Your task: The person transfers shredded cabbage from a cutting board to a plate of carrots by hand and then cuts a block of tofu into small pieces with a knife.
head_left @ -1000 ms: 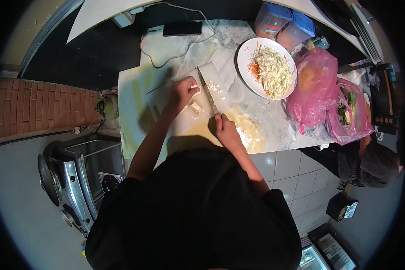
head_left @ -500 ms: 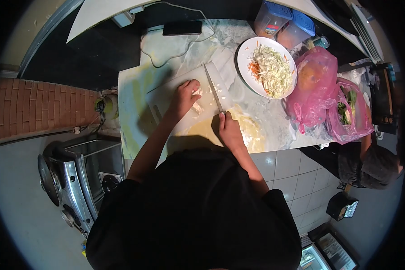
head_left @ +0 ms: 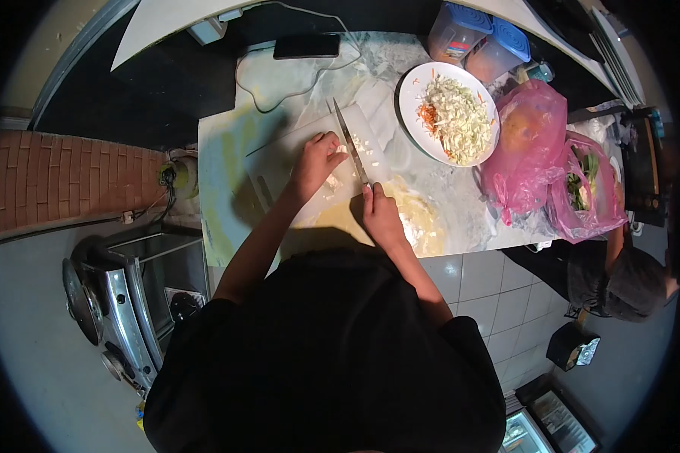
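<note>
My right hand point(head_left: 381, 214) is closed round the handle of a long knife point(head_left: 350, 142), whose blade points away over a white cutting board point(head_left: 279, 151). Beside the blade, my left hand point(head_left: 319, 161) has its fingers curled on a pale piece of food point(head_left: 341, 150). More pale food point(head_left: 331, 183) lies on the board just below my left hand. Small cut bits point(head_left: 360, 144) are scattered to the right of the blade. A white plate point(head_left: 410, 94) at the right of the board bears shredded pale and orange vegetables point(head_left: 457, 121).
Two pink bags point(head_left: 525, 136) point(head_left: 589, 204) lie at the right, near blue-lidded containers point(head_left: 461, 30). A phone point(head_left: 306, 47) and a cable point(head_left: 264, 112) are at the back. Another person point(head_left: 619, 279) stands at the far right. A stove point(head_left: 125, 317) is at the lower left.
The knife has shifted left and slightly away from me, its tip farther up. My left hand has moved a little right, closer to the blade.
</note>
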A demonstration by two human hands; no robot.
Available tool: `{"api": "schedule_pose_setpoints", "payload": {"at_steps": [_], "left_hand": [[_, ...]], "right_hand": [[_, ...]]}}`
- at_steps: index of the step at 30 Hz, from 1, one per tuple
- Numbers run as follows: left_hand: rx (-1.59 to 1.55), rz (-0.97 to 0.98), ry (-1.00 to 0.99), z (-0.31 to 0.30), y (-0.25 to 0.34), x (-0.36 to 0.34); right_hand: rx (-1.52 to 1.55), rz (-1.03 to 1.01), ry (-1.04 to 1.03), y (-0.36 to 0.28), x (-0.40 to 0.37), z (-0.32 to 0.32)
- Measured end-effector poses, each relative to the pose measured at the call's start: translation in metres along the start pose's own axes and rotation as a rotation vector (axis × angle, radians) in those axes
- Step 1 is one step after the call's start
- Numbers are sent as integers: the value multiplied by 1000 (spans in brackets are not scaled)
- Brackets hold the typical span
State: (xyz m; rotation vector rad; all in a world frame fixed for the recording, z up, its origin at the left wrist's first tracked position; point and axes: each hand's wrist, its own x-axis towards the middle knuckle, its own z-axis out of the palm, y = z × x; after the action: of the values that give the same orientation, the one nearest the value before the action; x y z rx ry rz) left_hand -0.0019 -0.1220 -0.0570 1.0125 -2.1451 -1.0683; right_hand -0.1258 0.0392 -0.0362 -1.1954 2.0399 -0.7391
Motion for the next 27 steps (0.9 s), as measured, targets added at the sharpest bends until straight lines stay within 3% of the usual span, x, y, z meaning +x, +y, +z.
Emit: {"api": "schedule_pose_setpoints", "payload": {"at_steps": [9, 15, 27], "left_hand": [[255, -90, 11, 2, 12, -4], [84, -34, 101, 2, 7, -9], [131, -45, 101, 5, 3, -14]], "right_hand": [[-4, 1, 34, -2, -3, -5], [-10, -7, -9, -2, -5, 4], [-117, -22, -40, -4, -10, 10]]}}
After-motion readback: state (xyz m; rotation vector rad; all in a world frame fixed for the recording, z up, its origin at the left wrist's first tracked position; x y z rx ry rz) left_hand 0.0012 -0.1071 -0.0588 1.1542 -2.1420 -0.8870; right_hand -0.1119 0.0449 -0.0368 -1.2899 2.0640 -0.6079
